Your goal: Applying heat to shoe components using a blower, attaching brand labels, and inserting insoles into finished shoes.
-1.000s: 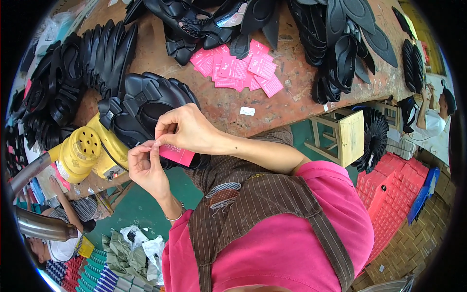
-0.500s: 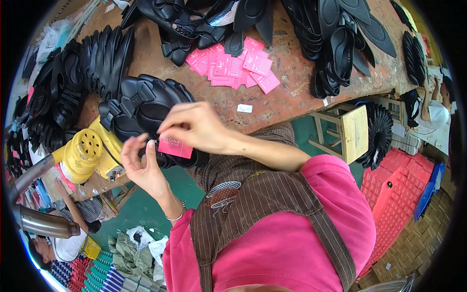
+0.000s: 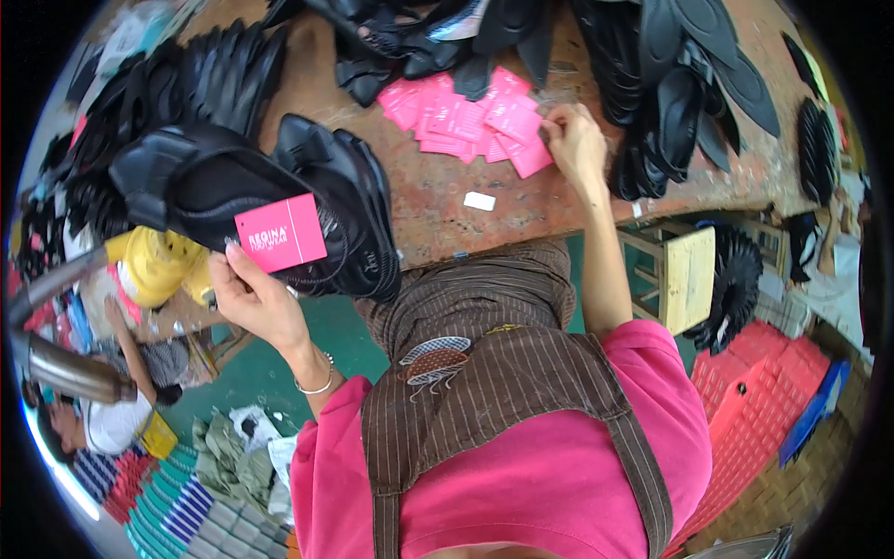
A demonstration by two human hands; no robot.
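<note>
My left hand (image 3: 259, 291) is closed at the edge of a black bow-topped sandal (image 3: 209, 154), thumb on the near side. A pink hang tag (image 3: 281, 233) lies against that sandal, just beside my thumb. More black sandals (image 3: 358, 200) are bunched right behind it at the table's near edge. Across the table my right hand (image 3: 577, 144) reaches to a spread of pink tags (image 3: 456, 116). Its fingertips are pinched at the right-hand edge of the heap, on a tag; how firmly they grip is hard to see.
Black sandals crowd the back (image 3: 410, 47), and the left and right of the wooden table (image 3: 428, 210). A small white label (image 3: 480, 200) lies near its front edge. A yellow machine (image 3: 158, 265) with a metal pipe stands left; a wooden stool (image 3: 687, 279) stands right. Other people work at both sides.
My right hand has left the sandal and moved right and away to the pink tags. The held sandal has risen and shifted left, its tag now hanging by my left thumb.
</note>
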